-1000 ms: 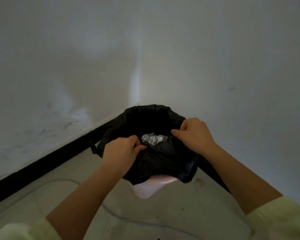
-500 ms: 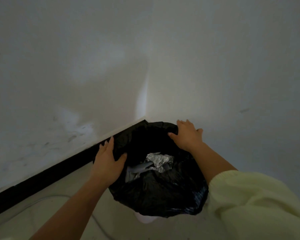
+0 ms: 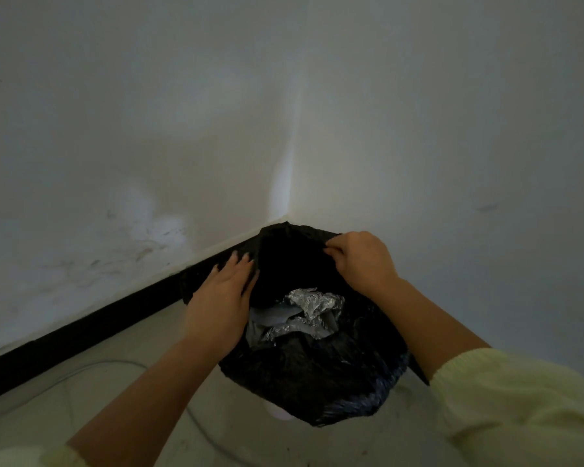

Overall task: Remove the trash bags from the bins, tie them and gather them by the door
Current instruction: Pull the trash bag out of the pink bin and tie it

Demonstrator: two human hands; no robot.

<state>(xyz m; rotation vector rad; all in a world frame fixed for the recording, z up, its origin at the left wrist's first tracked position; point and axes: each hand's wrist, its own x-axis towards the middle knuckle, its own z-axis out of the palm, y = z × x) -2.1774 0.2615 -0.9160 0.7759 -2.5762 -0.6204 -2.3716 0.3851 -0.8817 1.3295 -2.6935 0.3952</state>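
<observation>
1. Reaching forward from the bottom edge, two forearms in pale yellow sleeves (image 3: 520,409) stretched toward the black trash bag (image 3: 317,375), which sat in the corner where two white walls met.
2. Just nearer than the bag, a thin cable (image 3: 196,423) curved across the pale floor (image 3: 122,375).
3. Below the bag's near bulge, a small pale patch of the bin (image 3: 279,412) peeked out; the rest of the bin was hidden by the bag.
4. Inside the bag's open mouth lay crumpled silver foil (image 3: 312,303) and some grey paper scraps (image 3: 272,315).
5. The left hand (image 3: 221,298) lay against the bag's left rim with fingers extended and spread; whether it actually gripped the plastic could not be told.
6. The right hand (image 3: 361,259) was curled closed at the bag's far right rim, pinching a fold of black plastic.
7. Behind the bag, a black baseboard (image 3: 91,326) ran leftward along the scuffed left wall (image 3: 122,183).
</observation>
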